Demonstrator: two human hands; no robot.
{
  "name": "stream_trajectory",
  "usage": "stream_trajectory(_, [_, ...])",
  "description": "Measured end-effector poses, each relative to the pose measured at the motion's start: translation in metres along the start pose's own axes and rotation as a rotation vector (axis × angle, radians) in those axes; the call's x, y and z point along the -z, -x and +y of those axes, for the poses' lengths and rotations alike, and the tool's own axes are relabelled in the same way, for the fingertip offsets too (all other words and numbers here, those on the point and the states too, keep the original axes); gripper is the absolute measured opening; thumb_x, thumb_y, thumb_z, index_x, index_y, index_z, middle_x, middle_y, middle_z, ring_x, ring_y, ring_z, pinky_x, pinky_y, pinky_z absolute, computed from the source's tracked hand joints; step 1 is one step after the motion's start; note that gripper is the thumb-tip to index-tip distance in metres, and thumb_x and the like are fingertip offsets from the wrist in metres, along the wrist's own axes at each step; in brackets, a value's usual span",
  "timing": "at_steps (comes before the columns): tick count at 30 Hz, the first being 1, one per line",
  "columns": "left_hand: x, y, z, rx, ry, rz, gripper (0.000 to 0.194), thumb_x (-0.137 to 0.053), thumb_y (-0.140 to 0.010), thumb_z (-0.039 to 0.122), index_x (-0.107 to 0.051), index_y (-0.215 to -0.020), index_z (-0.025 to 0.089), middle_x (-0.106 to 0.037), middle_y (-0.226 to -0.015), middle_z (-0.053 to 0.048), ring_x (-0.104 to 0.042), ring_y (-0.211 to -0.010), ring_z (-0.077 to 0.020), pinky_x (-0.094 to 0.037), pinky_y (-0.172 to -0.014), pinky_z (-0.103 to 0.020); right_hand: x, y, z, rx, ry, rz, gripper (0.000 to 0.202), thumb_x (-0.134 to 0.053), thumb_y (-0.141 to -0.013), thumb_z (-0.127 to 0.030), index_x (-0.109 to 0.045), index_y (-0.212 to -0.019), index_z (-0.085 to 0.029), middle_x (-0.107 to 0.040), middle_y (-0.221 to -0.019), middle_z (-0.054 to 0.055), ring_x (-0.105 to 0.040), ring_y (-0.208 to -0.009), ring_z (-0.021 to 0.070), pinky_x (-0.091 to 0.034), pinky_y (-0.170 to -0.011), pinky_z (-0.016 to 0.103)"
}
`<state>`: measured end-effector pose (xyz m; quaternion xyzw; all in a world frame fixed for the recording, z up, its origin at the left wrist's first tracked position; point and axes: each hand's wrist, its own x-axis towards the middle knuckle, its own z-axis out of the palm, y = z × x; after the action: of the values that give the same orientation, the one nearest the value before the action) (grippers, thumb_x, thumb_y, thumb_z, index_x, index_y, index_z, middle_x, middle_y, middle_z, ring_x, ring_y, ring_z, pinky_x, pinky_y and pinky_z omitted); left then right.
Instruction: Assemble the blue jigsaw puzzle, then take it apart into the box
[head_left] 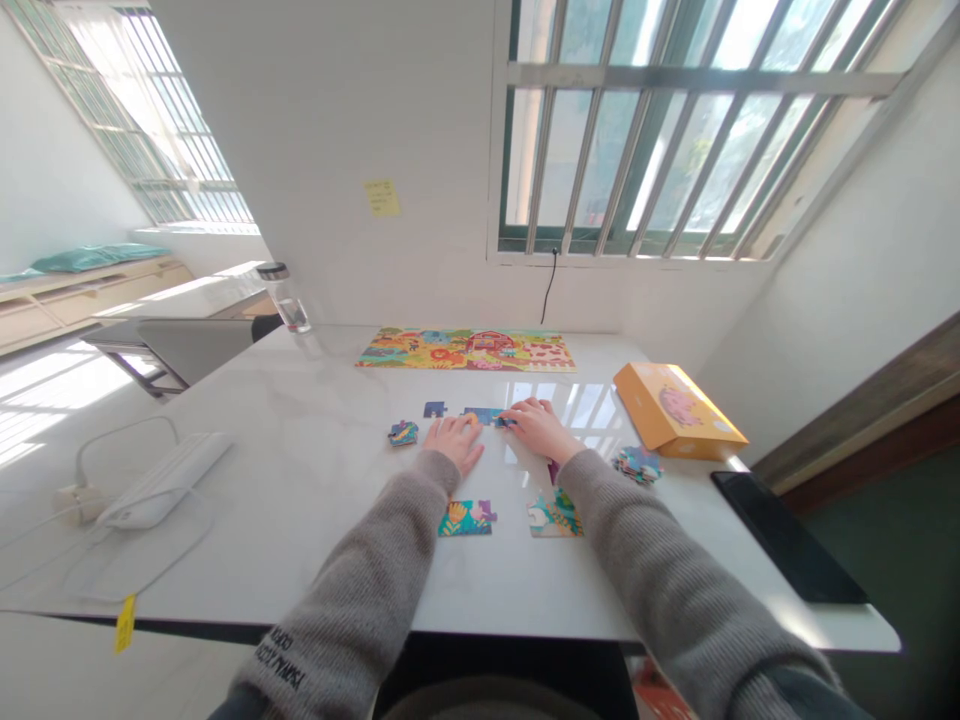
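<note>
A blue strip of jigsaw puzzle (481, 413) lies on the white table between my hands. My left hand (454, 441) rests with spread fingers, its fingertips at the strip's left end. My right hand (541, 427) has its fingers closed on a dark blue puzzle piece (504, 422) at the strip's right end. A loose blue piece (434, 409) and a small stack of pieces (403, 433) lie left of my left hand. Nearer me are a joined teal section (466, 518) and a green section (555, 514), the latter partly hidden by my right sleeve.
A finished animal puzzle (465, 350) lies along the wall. An orange box (679, 410), a pile of pieces (637, 464) and a black tablet-like slab (787, 538) are at right. A white power strip (166, 482) with cables and a bottle (286, 300) stand left.
</note>
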<state>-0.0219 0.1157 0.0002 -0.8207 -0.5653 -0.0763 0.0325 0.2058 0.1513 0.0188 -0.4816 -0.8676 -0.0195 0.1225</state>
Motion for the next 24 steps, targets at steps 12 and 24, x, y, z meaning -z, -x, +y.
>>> stream_trajectory(12, [0.001,-0.001,0.002,-0.022,0.042,-0.022,0.047,-0.046,-0.095,0.045,-0.052,-0.139,0.029,-0.049,-0.143,-0.009,-0.044,-0.132,-0.0271,-0.034,-0.113,-0.043,-0.001,0.004,0.013,-0.042,0.021,0.016,0.029,-0.052,-0.096,-0.024,-0.069,-0.119,-0.028,-0.068,-0.118,0.008,-0.049,-0.113,0.0266,-0.026,-0.097,0.041])
stream_trajectory(24, [0.004,0.001,0.003,-0.012,0.041,-0.014,0.047,-0.048,-0.095,0.044,-0.052,-0.138,0.026,-0.050,-0.142,-0.010,-0.045,-0.131,-0.0274,-0.033,-0.115,-0.044,-0.005,0.005,0.015,-0.055,-0.007,0.011,0.039,-0.051,-0.094,-0.020,-0.063,-0.130,-0.030,-0.064,-0.126,0.008,-0.050,-0.116,0.0263,-0.028,-0.097,0.040])
